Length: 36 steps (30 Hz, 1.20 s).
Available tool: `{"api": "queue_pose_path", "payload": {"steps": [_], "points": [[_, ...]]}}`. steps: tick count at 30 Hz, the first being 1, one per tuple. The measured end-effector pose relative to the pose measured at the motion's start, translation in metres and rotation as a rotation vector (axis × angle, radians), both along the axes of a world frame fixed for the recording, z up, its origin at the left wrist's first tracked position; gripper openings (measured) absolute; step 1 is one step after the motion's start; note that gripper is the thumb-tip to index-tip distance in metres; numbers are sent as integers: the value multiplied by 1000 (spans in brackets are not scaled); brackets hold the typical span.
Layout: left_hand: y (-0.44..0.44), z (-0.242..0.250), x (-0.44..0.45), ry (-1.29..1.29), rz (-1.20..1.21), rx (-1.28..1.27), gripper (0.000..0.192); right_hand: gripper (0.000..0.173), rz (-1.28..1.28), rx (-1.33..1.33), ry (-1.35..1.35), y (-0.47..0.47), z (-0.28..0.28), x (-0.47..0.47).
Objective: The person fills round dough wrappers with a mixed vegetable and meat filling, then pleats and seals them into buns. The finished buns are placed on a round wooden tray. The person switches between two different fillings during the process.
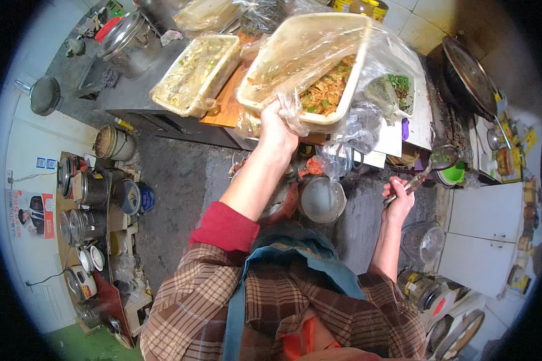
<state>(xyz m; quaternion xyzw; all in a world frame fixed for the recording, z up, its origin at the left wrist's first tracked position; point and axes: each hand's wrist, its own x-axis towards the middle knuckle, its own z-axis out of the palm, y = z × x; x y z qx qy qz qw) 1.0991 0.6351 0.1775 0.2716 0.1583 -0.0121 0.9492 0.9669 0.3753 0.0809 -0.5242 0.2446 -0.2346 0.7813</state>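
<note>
My left hand point(278, 124) grips the near rim of a white plastic tub point(363, 67) and the clear plastic bag over it. The tub is tilted, and a brown shredded food mix point(327, 85) with green bits shows in its right part. My right hand point(399, 196) is closed round the handle of a ladle point(443, 157), held out to the right of the tub. Green bits show in the ladle's bowl. Left of the tub, a second white tub point(196, 74) holds a pale, green-flecked food under plastic. To the right, chopped greens point(401, 90) lie in a bagged container.
A wok point(467, 76) stands at the far right, above a white cabinet point(483, 234). A lidded steel pot point(128, 43) sits on the dark counter at left. Below the counter are a round pan point(323, 198) and a red thing. Jars point(88, 187) and buckets line the left side.
</note>
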Motion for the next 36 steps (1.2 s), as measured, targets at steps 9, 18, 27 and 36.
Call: {"api": "queue_pose_path", "payload": {"steps": [9, 18, 27, 36], "points": [[-8, -18, 22, 92, 134, 196, 32, 14, -91, 48, 42, -23, -10, -4], [-16, 7, -28, 108, -90, 242, 34, 12, 67, 39, 29, 15, -11, 34], [100, -46, -147, 227, -413, 351, 41, 13, 82, -98, -66, 73, 20, 53], [255, -148, -235, 315, -62, 28, 43, 23, 446, -173, -204, 242, 82, 52]]}}
